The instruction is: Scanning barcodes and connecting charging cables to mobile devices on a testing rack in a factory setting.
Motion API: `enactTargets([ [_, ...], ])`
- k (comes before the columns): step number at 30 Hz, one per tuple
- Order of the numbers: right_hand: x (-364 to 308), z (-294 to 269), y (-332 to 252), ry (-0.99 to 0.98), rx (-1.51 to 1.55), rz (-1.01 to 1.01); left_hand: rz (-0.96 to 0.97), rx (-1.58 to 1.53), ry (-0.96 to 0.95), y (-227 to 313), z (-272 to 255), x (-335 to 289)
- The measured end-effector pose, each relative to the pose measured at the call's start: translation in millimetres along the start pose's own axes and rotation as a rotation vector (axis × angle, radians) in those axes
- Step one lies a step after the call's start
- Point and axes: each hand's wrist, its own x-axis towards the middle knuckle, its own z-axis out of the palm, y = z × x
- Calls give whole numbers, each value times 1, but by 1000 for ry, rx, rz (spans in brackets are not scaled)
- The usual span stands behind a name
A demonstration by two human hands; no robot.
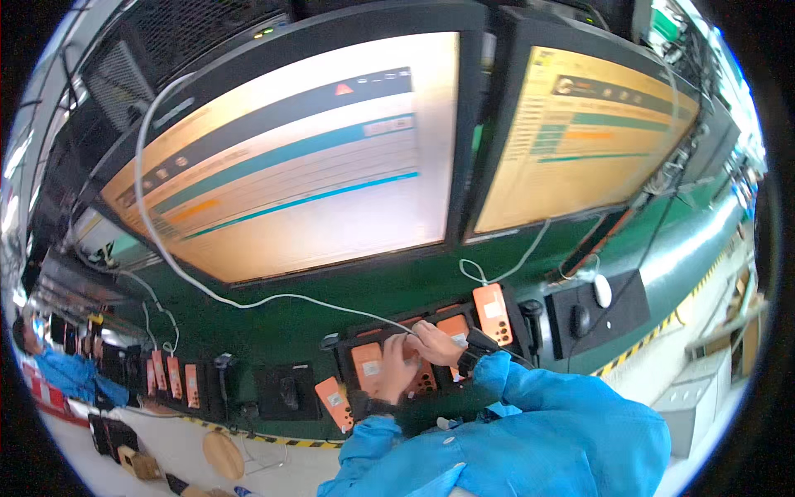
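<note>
person in a bright blue work jacket [571, 427], kinda loose and wrinkly, matching long sleeves [517, 381], snug black cuffs [475, 349] at both wrists, little pale button-like spot [448, 441] up front, bare hands [397, 373]

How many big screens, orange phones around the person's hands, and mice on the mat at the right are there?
Big screens: 2
Orange phones: 5, some partly covered
Mice: 2, one white mouse and one black mouse
Total: 9

Phones [492, 314] are orange, sleeves [538, 388] blue — the tabletop [273, 330] is green.
</note>
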Motion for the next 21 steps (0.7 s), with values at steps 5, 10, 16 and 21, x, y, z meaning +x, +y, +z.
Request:
enactTargets([
  [5, -13, -38, -18, -42, 179, -134, -219, -357, -190, 11, -23, -3],
  [10, -23, -42, -22, -161, 322, 29, -307, -378, -151, 36, -25, -25],
  [16, -26, -39, -52, -216, 553, 307, -289, -384, -41, 34, -28, -39],
  [21, -25, -39, -53, -229, 410, 148, -280, -386, -27, 33, -27, -43],
])
